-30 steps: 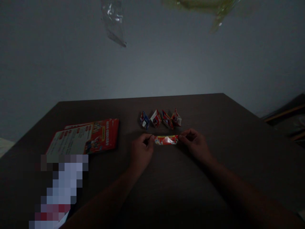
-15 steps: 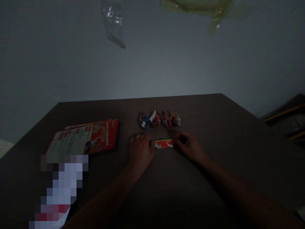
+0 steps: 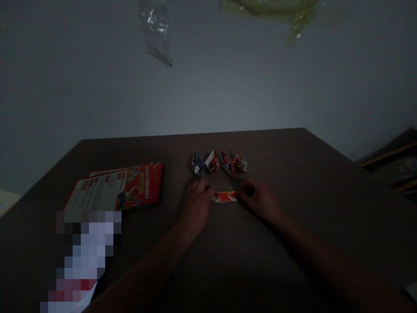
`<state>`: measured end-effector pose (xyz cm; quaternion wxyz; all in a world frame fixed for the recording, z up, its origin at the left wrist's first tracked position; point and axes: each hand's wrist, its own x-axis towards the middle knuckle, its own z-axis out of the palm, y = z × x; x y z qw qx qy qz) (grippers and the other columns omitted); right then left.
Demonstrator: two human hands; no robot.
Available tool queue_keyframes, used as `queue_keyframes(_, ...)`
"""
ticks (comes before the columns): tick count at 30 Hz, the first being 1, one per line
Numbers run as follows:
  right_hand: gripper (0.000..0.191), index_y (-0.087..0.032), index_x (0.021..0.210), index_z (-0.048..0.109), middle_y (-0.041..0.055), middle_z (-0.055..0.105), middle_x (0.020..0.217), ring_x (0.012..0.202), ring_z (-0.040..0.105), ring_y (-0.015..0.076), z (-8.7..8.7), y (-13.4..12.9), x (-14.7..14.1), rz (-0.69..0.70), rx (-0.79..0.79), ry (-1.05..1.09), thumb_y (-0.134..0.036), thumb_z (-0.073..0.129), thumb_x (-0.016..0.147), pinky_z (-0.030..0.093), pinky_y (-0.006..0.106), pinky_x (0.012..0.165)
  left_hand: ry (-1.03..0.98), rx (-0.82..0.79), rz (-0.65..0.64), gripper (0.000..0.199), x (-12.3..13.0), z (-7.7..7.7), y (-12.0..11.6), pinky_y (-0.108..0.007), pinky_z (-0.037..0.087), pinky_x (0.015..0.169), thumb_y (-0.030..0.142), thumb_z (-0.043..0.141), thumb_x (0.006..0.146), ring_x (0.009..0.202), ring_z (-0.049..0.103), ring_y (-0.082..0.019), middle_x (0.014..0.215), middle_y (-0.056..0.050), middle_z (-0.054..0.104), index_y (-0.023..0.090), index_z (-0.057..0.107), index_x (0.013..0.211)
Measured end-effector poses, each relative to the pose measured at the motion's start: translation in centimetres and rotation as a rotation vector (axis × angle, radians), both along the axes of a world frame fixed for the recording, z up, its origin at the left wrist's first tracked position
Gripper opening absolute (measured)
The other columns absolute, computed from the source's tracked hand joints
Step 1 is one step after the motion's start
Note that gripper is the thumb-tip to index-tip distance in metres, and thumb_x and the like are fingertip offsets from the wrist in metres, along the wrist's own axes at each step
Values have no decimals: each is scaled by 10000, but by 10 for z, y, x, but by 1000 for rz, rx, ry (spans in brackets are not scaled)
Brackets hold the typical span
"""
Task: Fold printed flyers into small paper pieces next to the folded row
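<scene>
A flat red strip of folded printed paper (image 3: 226, 196) lies on the dark table between my hands. My left hand (image 3: 198, 204) has its thumb and fingers closed at the strip's left end. At the right end, my right hand (image 3: 261, 201) pinches the strip between thumb and fingertips. Just beyond them stands a row of small folded paper pieces: a blue one (image 3: 197, 165), a white and red one (image 3: 213, 163), a red and blue one (image 3: 228, 164) and a red and cream one (image 3: 240, 162).
A stack of red printed booklets (image 3: 143, 184) lies on the table (image 3: 293, 165) to the left. Nearer me is a blurred-out, pixelated patch (image 3: 87, 252). Clear plastic (image 3: 156, 30) and yellowish plastic (image 3: 276, 6) hang on the wall behind. A shelf-like thing (image 3: 394, 161) stands at right.
My left hand has turned and its fingers have drawn in toward the strip's left end. My right hand stays at the right end, nearly still.
</scene>
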<state>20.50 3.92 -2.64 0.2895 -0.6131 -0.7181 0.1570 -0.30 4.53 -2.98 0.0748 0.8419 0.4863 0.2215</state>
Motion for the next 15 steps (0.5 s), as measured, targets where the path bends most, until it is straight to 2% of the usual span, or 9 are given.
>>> queue_keyframes(3,12,-206,762,608,24,649,725,665,605,187,0,0,0,21,52,-36,-210,604,752,447,288,612,-3,-32,-102,359,-1,-1,2,-347,416,800,-18,420,764,914,496,-210,954,-59,569,206,640,937)
queue_keyframes(5,71,-203,799,633,48,671,818,767,620,206,-1,0,0,84,92,-54,-168,580,768,466,313,697,10,-35,-119,325,-1,1,1,-352,421,809,5,427,773,910,498,-214,931,-64,573,193,642,929)
queue_keyframes(8,152,-199,859,657,61,681,864,814,625,206,0,-1,0,186,112,-70,-126,541,793,473,322,753,16,-31,-121,248,-1,6,-3,-362,420,838,83,481,781,928,500,-223,928,-66,565,194,637,937)
queue_keyframes(11,173,-192,911,664,63,675,876,818,618,199,5,-4,2,262,97,-91,-138,534,812,474,319,761,10,-36,-132,279,-1,10,-6,-376,411,852,169,551,772,962,493,-238,981,-67,557,216,617,1039)
queue_keyframes(15,202,-189,997,661,67,666,933,869,607,197,8,-6,8,373,69,-93,-194,590,808,471,316,792,30,-42,-158,345,-3,8,-5,-385,396,844,236,547,823,974,487,-230,1049,-60,543,268,570,1165)
